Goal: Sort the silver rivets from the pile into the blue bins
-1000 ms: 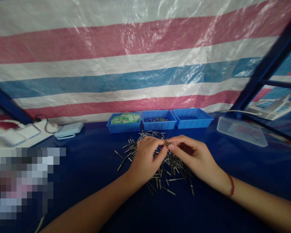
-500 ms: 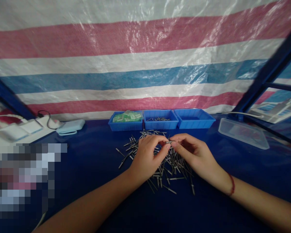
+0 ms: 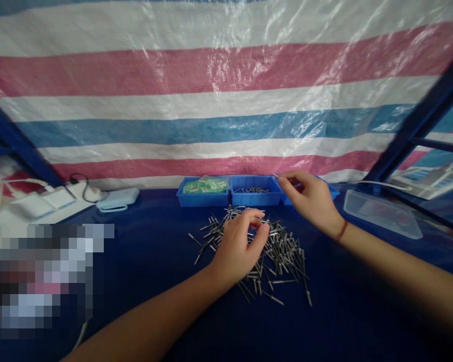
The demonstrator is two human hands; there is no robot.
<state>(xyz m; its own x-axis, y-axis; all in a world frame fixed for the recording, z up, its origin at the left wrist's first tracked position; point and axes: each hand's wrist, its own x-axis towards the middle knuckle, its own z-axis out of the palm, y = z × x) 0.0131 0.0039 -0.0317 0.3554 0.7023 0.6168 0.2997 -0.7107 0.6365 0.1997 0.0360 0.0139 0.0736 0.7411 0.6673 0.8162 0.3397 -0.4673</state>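
Observation:
A loose heap of silver blind rivets (image 3: 283, 251) lies on the dark blue table. Over its left side hovers my left hand (image 3: 238, 244), thumb and forefinger apart with nothing visible between them. My right hand (image 3: 310, 198) is pinched on a blind rivet (image 3: 275, 175), whose thin tip shows beyond the fingers. That hand is above the gap between the middle blue bin (image 3: 255, 197) and the right blue bin (image 3: 332, 191), covering much of the right one. Several rivets lie inside the middle bin.
A left blue bin (image 3: 204, 200) holds a green and clear plastic bag (image 3: 207, 185). At right lies a translucent plastic lid (image 3: 381, 213). A power strip (image 3: 45, 203) and a pale blue case (image 3: 118, 199) sit at left. A striped tarp (image 3: 211, 125) hangs behind the bins.
My right hand has moved away from my left, up and forward to the bins, carrying a rivet. My left hand's fingers have parted over the heap. The view has shifted slightly.

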